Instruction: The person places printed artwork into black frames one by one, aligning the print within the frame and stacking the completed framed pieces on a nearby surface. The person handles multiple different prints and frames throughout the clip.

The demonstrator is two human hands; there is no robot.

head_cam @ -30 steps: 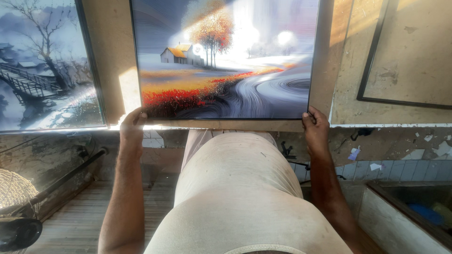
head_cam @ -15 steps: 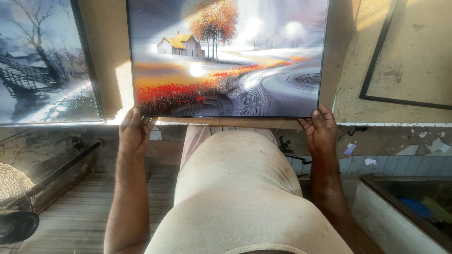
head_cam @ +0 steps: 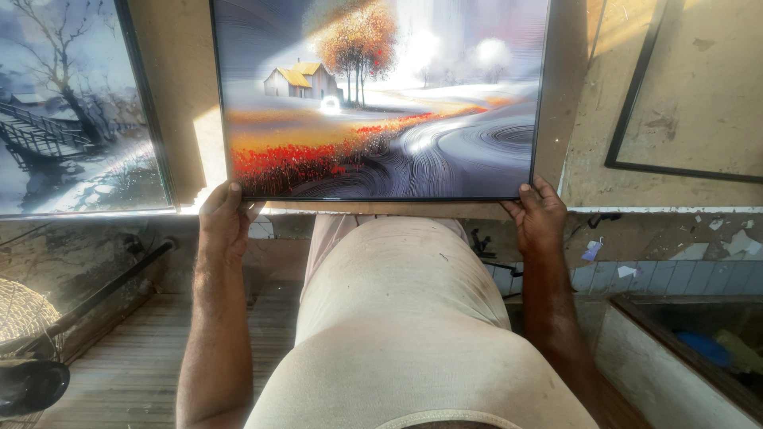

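Between neighbouring frames, left hand (head_cam: pixel 225 218) and right hand (head_cam: pixel 540 216) clamp the landscape picture's (head_cam: pixel 381 103) bottom corners.

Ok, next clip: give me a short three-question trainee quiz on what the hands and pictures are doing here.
1. True or false: both hands grip the bottom edge of the black-framed landscape picture with a yellow-roofed house.
2. Which corner does the left hand hold? A) lower left B) upper right C) lower right
3. What stands on the ledge left of the held picture?

Key:
1. True; the right hand holds the other bottom corner.
2. A.
3. A black-framed winter picture with a bare tree and a footbridge.
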